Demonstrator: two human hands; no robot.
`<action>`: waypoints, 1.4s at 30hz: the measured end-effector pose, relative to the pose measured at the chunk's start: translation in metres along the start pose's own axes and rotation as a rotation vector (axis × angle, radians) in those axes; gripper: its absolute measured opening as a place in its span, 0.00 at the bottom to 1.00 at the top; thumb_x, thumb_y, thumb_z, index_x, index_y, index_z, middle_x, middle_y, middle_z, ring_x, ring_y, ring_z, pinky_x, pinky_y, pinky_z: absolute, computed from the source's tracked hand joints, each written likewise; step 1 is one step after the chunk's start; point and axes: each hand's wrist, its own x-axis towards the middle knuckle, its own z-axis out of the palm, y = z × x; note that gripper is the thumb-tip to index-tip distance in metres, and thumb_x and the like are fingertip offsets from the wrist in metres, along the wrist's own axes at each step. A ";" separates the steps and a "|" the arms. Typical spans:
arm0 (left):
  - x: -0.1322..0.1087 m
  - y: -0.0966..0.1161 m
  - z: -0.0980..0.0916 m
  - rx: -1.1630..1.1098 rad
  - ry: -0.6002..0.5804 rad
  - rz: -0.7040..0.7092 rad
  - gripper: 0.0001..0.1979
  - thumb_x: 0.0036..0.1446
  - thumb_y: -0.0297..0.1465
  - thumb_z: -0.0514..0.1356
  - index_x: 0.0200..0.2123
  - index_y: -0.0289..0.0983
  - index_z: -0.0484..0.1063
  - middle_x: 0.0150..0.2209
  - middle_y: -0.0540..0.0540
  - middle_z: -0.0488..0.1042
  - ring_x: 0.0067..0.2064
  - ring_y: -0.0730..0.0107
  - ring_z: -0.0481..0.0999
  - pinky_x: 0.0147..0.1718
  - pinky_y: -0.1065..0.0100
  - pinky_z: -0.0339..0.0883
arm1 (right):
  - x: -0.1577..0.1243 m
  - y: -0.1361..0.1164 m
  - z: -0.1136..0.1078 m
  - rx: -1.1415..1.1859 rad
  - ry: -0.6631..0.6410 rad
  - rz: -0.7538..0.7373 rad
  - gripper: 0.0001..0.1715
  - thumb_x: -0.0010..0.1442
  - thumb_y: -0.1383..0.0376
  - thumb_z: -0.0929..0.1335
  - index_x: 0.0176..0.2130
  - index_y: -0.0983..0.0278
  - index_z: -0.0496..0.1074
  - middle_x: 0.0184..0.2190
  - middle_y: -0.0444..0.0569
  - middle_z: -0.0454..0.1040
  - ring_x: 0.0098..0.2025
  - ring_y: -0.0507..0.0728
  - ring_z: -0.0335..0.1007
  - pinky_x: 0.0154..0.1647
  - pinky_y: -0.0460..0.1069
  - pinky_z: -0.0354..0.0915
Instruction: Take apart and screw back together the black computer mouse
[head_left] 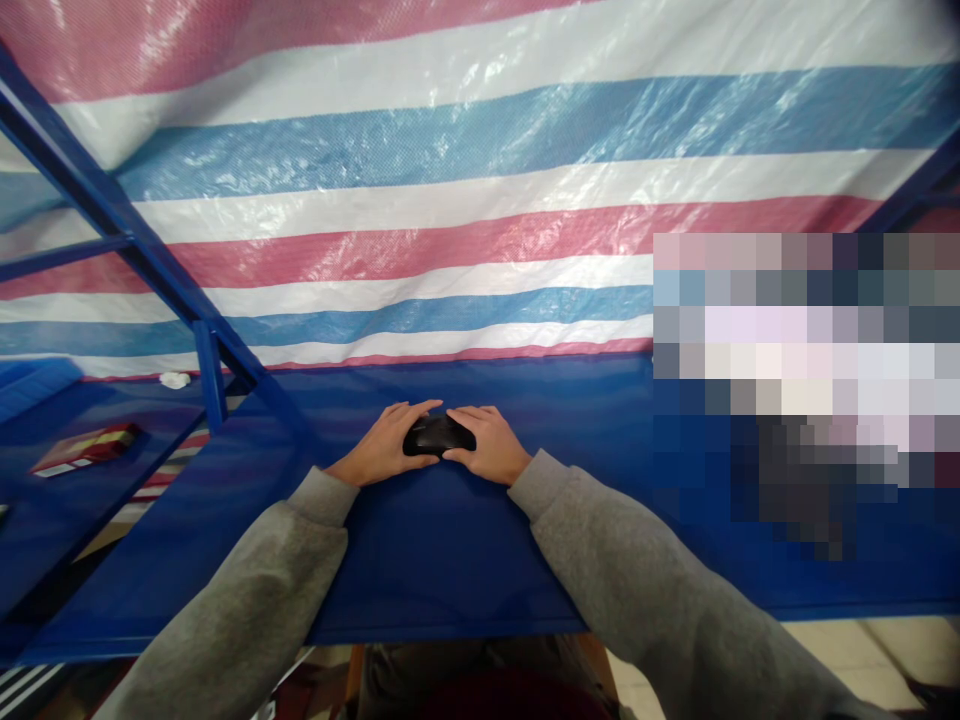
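Two items sit well left of the black rounded object [439, 435]: a red-and-white box [84, 450] lying flat on a side shelf [112, 480], and a small white scrap [174, 380] at that shelf's back edge. Blue metal post [210, 375] stands between them and the object. Next, left hand [382, 445], grey sleeve [247, 600] behind it, fingers [420, 407] curled over the object's left side. Object is grasped between both hands, near the back edge of the blue shelf [450, 560]. Right hand [487, 445] mirrors that, fingers [465, 412] closed on the object's right side, grey sleeve [637, 570] behind. Further right of the object, a pixelated patch [795, 390] hides whatever is there. Red, white and blue striped tarp [480, 200] hangs behind the object.
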 end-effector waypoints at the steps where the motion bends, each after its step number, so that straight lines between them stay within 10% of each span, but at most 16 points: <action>1: 0.000 0.000 0.000 -0.007 0.002 -0.003 0.41 0.48 0.46 0.63 0.62 0.42 0.54 0.56 0.40 0.66 0.56 0.53 0.66 0.59 0.49 0.50 | 0.000 0.000 0.000 0.001 -0.006 0.004 0.33 0.48 0.58 0.74 0.52 0.66 0.69 0.49 0.58 0.73 0.50 0.62 0.69 0.54 0.58 0.59; 42: 0.002 -0.001 -0.001 -0.039 0.019 -0.041 0.37 0.44 0.44 0.66 0.57 0.42 0.60 0.47 0.42 0.71 0.51 0.55 0.68 0.54 0.53 0.57 | 0.004 0.005 -0.004 0.067 -0.062 0.045 0.33 0.46 0.59 0.76 0.50 0.65 0.72 0.47 0.56 0.75 0.48 0.62 0.72 0.51 0.56 0.66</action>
